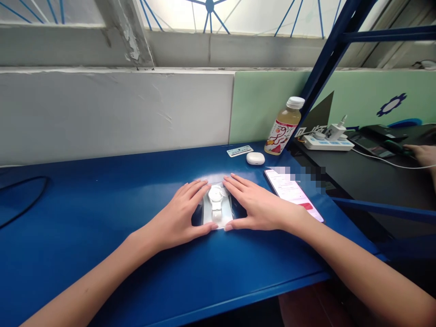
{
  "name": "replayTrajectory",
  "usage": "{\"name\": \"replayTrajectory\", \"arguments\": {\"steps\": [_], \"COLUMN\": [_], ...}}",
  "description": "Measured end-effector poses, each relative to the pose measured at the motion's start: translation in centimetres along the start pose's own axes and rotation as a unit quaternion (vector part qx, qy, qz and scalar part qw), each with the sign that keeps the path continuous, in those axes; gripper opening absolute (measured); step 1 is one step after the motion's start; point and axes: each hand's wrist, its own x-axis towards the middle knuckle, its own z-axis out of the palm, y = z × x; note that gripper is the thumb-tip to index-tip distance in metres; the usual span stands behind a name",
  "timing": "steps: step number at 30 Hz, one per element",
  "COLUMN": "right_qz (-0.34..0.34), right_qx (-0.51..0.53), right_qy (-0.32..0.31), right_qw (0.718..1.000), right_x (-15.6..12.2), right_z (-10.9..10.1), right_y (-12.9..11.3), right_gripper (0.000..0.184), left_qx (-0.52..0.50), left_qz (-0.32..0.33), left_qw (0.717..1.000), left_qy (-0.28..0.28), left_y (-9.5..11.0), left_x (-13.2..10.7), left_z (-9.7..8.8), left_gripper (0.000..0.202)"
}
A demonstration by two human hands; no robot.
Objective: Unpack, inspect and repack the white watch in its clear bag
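A white wristwatch (215,200) lies in a clear plastic pack (218,221) on the blue table (102,218), near its middle. My left hand (180,213) rests flat on the pack's left side, fingers stretched out, thumb along its near edge. My right hand (255,204) lies flat on the right side in the same way, fingertips at the far edge and thumb at the near corner. Both hands press on the pack from the sides; neither lifts it.
A phone (293,193) with a lit screen lies right of my right hand. Behind it are a white earbud case (255,158), a small card (240,151) and a drink bottle (284,127). A power strip (329,143) and another person's hand (424,154) sit on the black desk at right.
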Motion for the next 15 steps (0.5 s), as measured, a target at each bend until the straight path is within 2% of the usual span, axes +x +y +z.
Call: {"name": "replayTrajectory", "arguments": {"steps": [15], "right_qz": [0.015], "right_qx": [0.039], "right_qy": [-0.025], "right_qw": [0.999], "right_x": [0.13], "right_z": [-0.46], "right_y": [0.39], "right_gripper": [0.105], "left_qx": [0.005], "left_qz": [-0.01], "left_qw": [1.0], "left_qy": [-0.02], "left_y": [-0.55], "left_x": [-0.09], "left_z": [-0.23], "left_gripper": [0.092]}}
